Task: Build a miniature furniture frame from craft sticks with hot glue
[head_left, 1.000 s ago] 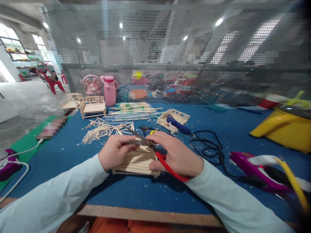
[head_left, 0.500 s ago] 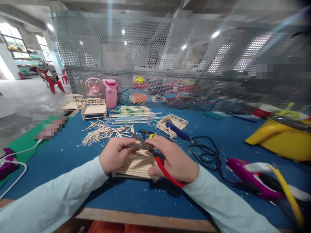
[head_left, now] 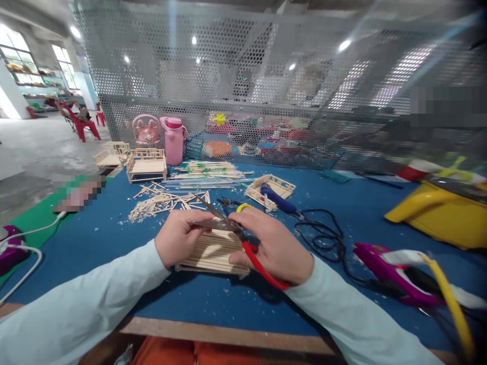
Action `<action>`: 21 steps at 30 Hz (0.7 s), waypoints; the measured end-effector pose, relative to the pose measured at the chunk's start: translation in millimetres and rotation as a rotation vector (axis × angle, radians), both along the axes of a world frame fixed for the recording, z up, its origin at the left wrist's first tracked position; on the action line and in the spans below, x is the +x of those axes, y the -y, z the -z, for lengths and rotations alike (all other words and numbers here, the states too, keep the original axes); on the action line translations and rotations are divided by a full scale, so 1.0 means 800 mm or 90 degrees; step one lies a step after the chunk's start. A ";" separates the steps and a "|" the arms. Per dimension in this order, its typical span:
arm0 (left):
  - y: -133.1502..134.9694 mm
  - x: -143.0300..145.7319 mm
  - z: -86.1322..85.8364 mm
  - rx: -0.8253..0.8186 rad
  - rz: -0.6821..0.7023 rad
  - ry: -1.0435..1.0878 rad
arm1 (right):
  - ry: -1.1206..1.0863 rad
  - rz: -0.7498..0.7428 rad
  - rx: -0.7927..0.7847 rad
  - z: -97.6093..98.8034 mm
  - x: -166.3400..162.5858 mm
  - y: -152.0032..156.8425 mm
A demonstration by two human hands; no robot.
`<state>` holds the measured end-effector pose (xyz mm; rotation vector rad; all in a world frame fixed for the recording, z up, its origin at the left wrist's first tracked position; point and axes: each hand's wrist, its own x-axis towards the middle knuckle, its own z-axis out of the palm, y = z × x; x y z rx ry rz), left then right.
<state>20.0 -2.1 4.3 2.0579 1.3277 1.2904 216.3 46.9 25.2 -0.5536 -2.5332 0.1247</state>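
Note:
My right hand grips a pair of scissors with red handles. Their dark blades are spread apart and point left over a panel of pale wooden sticks. My right thumb rests against the panel's right end. At its left end, my left hand is closed on the panel, thumb and index finger pinched beside the lower blade. Those fingertips are partly hidden by the blade. Just behind the hands lie pliers, their handles partly covered by my right hand.
Cut sticks and shavings lie behind my left hand. Small stick-built beds and a pink bottle stand at the back left. A blue glue gun touches a stick frame; its cord runs right toward a purple iron.
The view has shifted slightly. Both hands, the scissors and the stick panel keep nearly the same positions, and the blades remain spread.

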 end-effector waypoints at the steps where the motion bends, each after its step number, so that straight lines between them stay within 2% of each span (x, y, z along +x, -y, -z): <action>1: 0.000 0.000 0.001 0.001 -0.003 -0.003 | -0.003 0.005 0.011 0.001 0.000 0.000; 5: -0.001 0.000 0.001 -0.032 0.006 0.023 | -0.006 0.027 0.023 0.005 0.001 -0.001; 8: -0.002 0.003 -0.003 -0.070 0.004 0.049 | -0.002 0.034 -0.027 0.006 0.000 0.000; 11: -0.001 0.005 -0.007 -0.144 0.042 0.138 | -0.021 0.047 -0.079 0.005 -0.001 -0.001; 14: -0.001 0.007 -0.007 -0.201 0.072 0.222 | -0.039 0.050 -0.073 0.003 -0.002 -0.003; 21: -0.002 0.005 -0.001 -0.147 0.046 0.170 | 0.011 0.022 -0.030 -0.001 -0.001 -0.006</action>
